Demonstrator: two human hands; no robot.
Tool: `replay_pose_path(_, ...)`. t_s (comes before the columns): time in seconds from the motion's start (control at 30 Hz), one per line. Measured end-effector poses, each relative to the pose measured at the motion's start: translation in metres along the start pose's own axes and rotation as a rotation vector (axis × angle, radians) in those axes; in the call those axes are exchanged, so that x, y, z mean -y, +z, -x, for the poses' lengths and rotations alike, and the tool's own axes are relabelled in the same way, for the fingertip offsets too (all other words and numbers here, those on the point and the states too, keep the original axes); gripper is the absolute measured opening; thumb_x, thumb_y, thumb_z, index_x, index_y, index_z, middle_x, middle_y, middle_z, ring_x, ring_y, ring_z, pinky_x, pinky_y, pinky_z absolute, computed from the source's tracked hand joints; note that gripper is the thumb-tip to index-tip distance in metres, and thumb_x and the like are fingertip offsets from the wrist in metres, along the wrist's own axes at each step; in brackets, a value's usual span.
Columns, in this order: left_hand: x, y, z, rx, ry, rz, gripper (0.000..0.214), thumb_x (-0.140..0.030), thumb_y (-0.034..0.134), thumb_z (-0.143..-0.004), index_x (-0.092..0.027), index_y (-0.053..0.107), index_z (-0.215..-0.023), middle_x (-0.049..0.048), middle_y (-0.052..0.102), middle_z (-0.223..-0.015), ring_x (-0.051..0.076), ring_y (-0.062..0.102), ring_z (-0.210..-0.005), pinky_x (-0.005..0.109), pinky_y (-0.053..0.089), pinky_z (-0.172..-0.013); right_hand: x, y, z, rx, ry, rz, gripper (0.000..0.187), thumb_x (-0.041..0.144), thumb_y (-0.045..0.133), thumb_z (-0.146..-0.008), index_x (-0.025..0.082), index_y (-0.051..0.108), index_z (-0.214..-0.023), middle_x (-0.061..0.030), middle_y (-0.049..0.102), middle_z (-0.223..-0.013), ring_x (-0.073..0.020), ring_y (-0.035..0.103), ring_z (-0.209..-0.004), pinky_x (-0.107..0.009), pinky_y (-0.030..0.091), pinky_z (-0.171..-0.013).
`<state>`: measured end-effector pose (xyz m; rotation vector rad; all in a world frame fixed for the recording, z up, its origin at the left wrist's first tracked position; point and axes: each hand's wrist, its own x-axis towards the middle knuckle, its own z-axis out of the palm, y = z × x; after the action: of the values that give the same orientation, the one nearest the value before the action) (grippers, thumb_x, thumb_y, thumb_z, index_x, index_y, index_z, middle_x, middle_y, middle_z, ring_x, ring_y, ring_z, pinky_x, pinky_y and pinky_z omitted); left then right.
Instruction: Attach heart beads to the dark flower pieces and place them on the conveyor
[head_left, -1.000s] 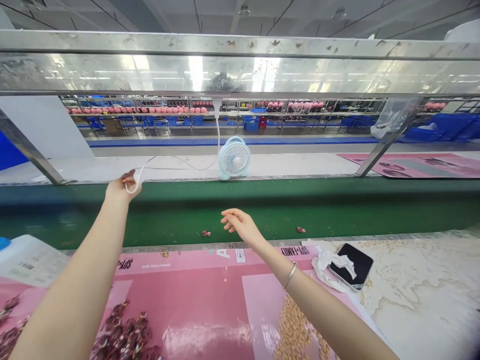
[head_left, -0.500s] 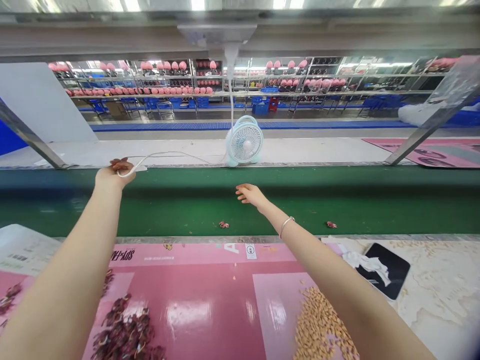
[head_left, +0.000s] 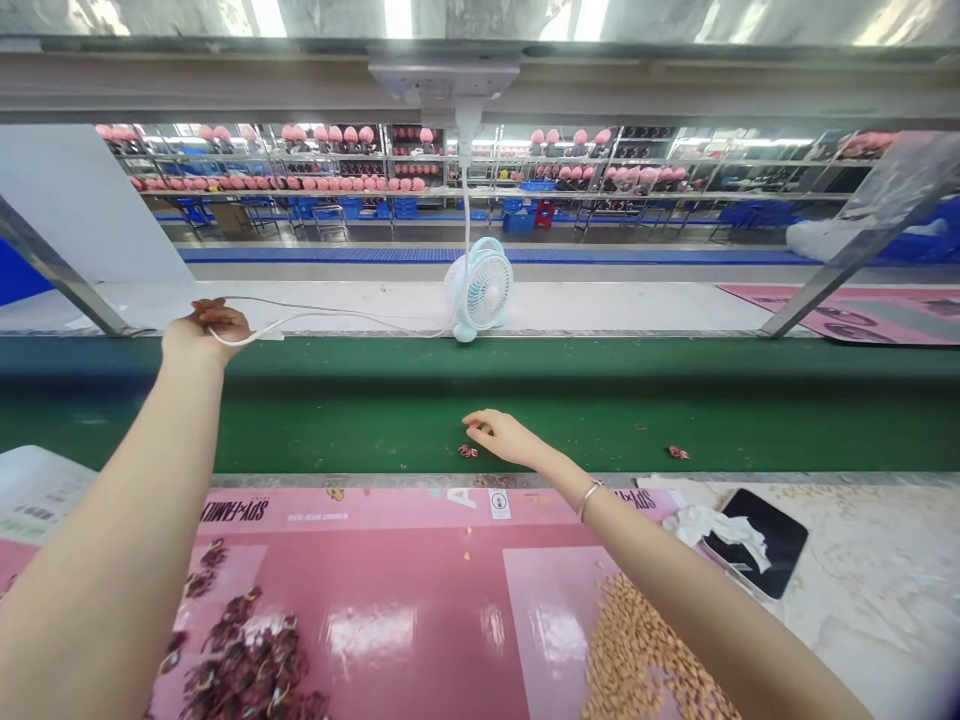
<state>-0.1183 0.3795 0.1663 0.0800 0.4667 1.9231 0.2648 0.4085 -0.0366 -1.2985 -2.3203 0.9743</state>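
Note:
My left hand (head_left: 204,330) is closed around a white power cable (head_left: 315,316), which runs in a loop towards a small pale-blue fan (head_left: 486,290). The fan stands on the white ledge at the belt's far edge, its front turned partly to the right. Over the green belt (head_left: 360,400), my right hand (head_left: 506,437) is open with curved fingers, thumb apart. Just below its fingertips lies a small dark-red clustered piece (head_left: 468,452); whether they touch it I cannot tell. A similar reddish piece (head_left: 679,453) rests farther right on the belt.
Dark-red pieces (head_left: 251,660) lie heaped on a glossy pink printed sheet (head_left: 405,580), with a pile of small tan pieces (head_left: 630,640) at right. A black-topped tablet-like object (head_left: 784,540) lies under crumpled white tissue (head_left: 716,525). Slanted metal posts (head_left: 847,255) flank the ledge.
My left hand has moved left with the cable, drawing it straighter. The fan has turned and shifted slightly left. My right hand has come nearer. Both belt pieces appear farther right.

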Motion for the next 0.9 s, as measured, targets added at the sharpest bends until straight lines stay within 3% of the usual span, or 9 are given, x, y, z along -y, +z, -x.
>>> replay_pose_path(0.17,0.004,-0.004,0.000,-0.061,0.072,-0.043,0.035,-0.035,0.067,-0.101,-0.016,0.063,-0.130,0.0106,0.067,-0.125,0.023,0.070,-0.103,0.042,0.063,-0.086,0.005,-0.011,-0.008,-0.062,-0.011,0.102,0.033,0.041,0.065,-0.102,0.020,0.064,-0.128,-0.0091,0.066,-0.129,-0.0217,0.068,-0.108,-0.043,0.060,-0.093)
replay_pose_path(0.27,0.010,-0.015,-0.006,-0.118,0.105,-0.077,0.028,-0.032,0.067,-0.102,-0.015,0.064,-0.124,0.0072,0.070,-0.112,0.017,0.070,-0.085,0.031,0.063,-0.071,0.004,-0.016,-0.030,-0.091,-0.026,0.160,0.032,0.040,0.065,-0.102,0.020,0.064,-0.127,-0.0090,0.066,-0.129,-0.0216,0.068,-0.107,-0.043,0.061,-0.092)
replay_pose_path(0.37,0.027,-0.033,-0.013,-0.169,0.115,-0.148,0.019,-0.022,0.057,-0.107,-0.012,0.062,-0.122,-0.0021,0.064,-0.081,0.006,0.054,-0.052,0.015,0.047,-0.044,-0.012,-0.023,-0.065,-0.137,0.007,0.194,0.032,0.040,0.065,-0.102,0.020,0.065,-0.127,-0.0092,0.066,-0.131,-0.0224,0.068,-0.111,-0.045,0.059,-0.095)
replay_pose_path(0.47,0.052,-0.055,-0.023,-0.214,0.089,-0.245,0.030,-0.006,0.037,-0.109,-0.006,0.055,-0.133,-0.0085,0.048,-0.061,0.003,0.035,-0.035,0.013,0.032,-0.032,-0.047,-0.032,-0.107,-0.206,0.092,0.219,0.036,0.040,0.067,-0.101,0.019,0.064,-0.129,-0.0098,0.064,-0.134,-0.0258,0.065,-0.118,-0.051,0.055,-0.102)
replay_pose_path(0.57,0.078,-0.081,-0.028,-0.283,0.013,-0.309,0.037,-0.007,0.030,-0.109,-0.008,0.051,-0.140,-0.0065,0.047,-0.061,0.006,0.037,-0.034,0.015,0.035,-0.032,-0.080,-0.042,-0.141,-0.263,0.156,0.259,0.035,0.030,0.060,-0.103,0.015,0.059,-0.135,-0.0152,0.060,-0.143,-0.0301,0.055,-0.135,-0.057,0.040,-0.117)
replay_pose_path(0.67,0.095,-0.107,-0.023,-0.359,-0.077,-0.324,0.038,-0.011,0.026,-0.111,-0.014,0.050,-0.142,-0.0051,0.049,-0.061,0.006,0.040,-0.035,0.015,0.036,-0.038,-0.090,-0.053,-0.166,-0.288,0.160,0.309,0.047,0.021,0.048,-0.105,0.012,0.041,-0.151,-0.0196,0.046,-0.158,-0.0285,0.040,-0.148,-0.054,0.024,-0.125)
replay_pose_path(0.77,0.103,-0.126,-0.017,-0.441,-0.110,-0.372,0.035,-0.009,0.032,-0.111,-0.010,0.052,-0.139,-0.0058,0.050,-0.060,0.005,0.041,-0.037,0.015,0.037,-0.041,-0.087,-0.059,-0.191,-0.319,0.140,0.350,0.059,0.021,0.045,-0.104,0.017,0.025,-0.160,-0.0156,0.038,-0.165,-0.0284,0.036,-0.149,-0.055,0.024,-0.124)
replay_pose_path(0.9,0.104,-0.141,-0.015,-0.508,-0.130,-0.404,0.031,-0.007,0.036,-0.109,-0.007,0.055,-0.134,-0.0062,0.048,-0.060,0.004,0.041,-0.037,0.016,0.038,-0.040,-0.084,-0.055,-0.221,-0.323,0.190,0.396,0.066,0.019,0.045,-0.101,0.023,0.022,-0.164,-0.0153,0.052,-0.152,-0.0342,0.047,-0.137,-0.061,0.033,-0.118)
